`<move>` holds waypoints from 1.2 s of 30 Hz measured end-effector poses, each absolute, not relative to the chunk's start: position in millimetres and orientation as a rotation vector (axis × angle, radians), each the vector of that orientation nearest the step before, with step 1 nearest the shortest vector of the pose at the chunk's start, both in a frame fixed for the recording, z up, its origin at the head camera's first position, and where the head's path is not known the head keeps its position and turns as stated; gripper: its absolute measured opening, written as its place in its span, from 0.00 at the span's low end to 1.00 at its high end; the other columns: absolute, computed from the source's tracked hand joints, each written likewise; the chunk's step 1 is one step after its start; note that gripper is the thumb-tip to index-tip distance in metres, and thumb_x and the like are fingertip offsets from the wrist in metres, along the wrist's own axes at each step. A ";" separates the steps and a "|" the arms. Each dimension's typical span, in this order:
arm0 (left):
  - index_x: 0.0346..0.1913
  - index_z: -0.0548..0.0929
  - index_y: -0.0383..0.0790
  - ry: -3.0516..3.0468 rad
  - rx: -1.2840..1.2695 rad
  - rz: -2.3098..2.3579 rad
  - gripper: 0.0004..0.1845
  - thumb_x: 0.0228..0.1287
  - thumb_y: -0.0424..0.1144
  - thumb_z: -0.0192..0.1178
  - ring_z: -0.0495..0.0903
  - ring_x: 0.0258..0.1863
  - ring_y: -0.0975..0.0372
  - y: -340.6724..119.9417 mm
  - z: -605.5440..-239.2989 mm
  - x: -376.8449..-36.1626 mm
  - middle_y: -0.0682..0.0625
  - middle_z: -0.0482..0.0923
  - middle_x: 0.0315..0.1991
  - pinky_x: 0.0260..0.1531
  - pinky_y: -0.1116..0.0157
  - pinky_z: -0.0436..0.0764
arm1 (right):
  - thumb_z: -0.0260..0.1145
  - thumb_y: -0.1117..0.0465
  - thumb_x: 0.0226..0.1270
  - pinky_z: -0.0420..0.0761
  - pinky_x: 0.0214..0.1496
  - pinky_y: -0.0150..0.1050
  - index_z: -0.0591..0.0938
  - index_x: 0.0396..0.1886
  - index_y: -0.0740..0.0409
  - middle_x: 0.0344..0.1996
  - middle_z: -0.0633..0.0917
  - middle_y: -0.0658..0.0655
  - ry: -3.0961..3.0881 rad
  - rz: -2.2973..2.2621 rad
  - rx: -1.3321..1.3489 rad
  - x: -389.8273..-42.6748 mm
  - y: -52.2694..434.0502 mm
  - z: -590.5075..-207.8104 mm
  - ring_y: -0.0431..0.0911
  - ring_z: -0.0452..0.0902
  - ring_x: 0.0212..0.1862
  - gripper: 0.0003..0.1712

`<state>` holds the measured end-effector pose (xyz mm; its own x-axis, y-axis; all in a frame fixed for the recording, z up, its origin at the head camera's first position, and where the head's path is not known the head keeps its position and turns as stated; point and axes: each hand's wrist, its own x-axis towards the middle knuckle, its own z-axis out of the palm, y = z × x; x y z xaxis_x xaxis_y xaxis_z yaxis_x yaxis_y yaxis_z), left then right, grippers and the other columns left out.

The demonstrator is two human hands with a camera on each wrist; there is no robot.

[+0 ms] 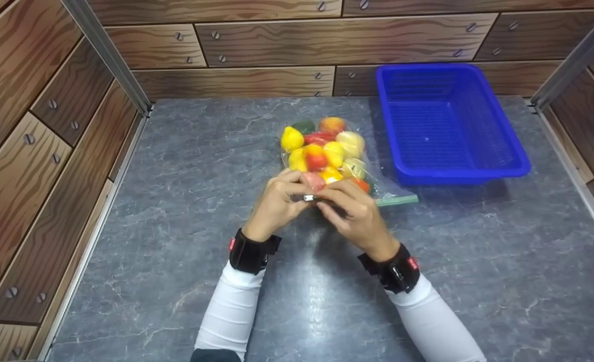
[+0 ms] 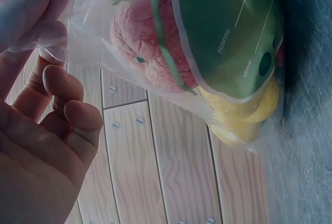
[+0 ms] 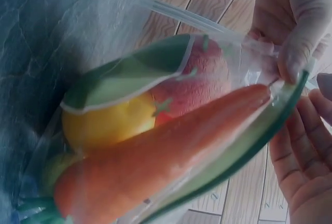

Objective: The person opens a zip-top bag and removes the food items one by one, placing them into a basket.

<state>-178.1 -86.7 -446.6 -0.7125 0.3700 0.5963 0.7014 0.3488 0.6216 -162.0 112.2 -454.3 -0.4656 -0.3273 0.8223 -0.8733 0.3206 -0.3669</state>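
Note:
A clear zip bag [image 1: 333,151] full of toy fruit and vegetables lies on the grey marble table [image 1: 176,211]. Both hands meet at its near end. My left hand [image 1: 297,193] pinches the bag's clear top edge, and its fingers [image 2: 36,22] show curled on the film. My right hand [image 1: 331,202] curls round the green zip strip [image 3: 249,149] beside it. A small pale piece [image 1: 308,197] sits between the two hands. Through the film show a carrot [image 3: 155,164], a yellow fruit [image 3: 104,125], a pink fruit [image 2: 140,37] and a green label [image 2: 223,32].
A blue plastic basket [image 1: 458,176] with nothing in it stands at the back right, close to the bag's right side. Wood-patterned walls [image 1: 40,151] close in the table on the left, back and right. Bare table lies to the left and near the front edge.

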 end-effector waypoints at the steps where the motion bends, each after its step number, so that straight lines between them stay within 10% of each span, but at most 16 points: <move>1: 0.38 0.93 0.38 -2.271 -0.961 -1.301 0.07 0.56 0.29 0.76 0.80 0.39 0.54 -86.4 -446.5 -177.9 0.48 0.83 0.32 0.44 0.63 0.81 | 0.74 0.71 0.59 0.83 0.52 0.33 0.87 0.45 0.68 0.40 0.86 0.63 -1.953 1.109 1.062 -161.7 111.2 -455.2 0.53 0.83 0.42 0.14; 36: 0.40 0.93 0.36 -2.260 -1.081 -1.370 0.06 0.59 0.27 0.74 0.87 0.42 0.56 -84.5 -448.4 -180.8 0.46 0.88 0.37 0.51 0.67 0.85 | 0.73 0.69 0.61 0.86 0.45 0.41 0.87 0.41 0.68 0.37 0.87 0.61 -1.965 0.995 1.057 -162.6 111.4 -459.6 0.52 0.83 0.39 0.09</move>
<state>-180.8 -84.5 -448.4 -0.6783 0.4514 0.5798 0.7228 0.2681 0.6369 -162.6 111.4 -459.6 -0.4353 -0.3528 0.8283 -0.8763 0.3769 -0.3001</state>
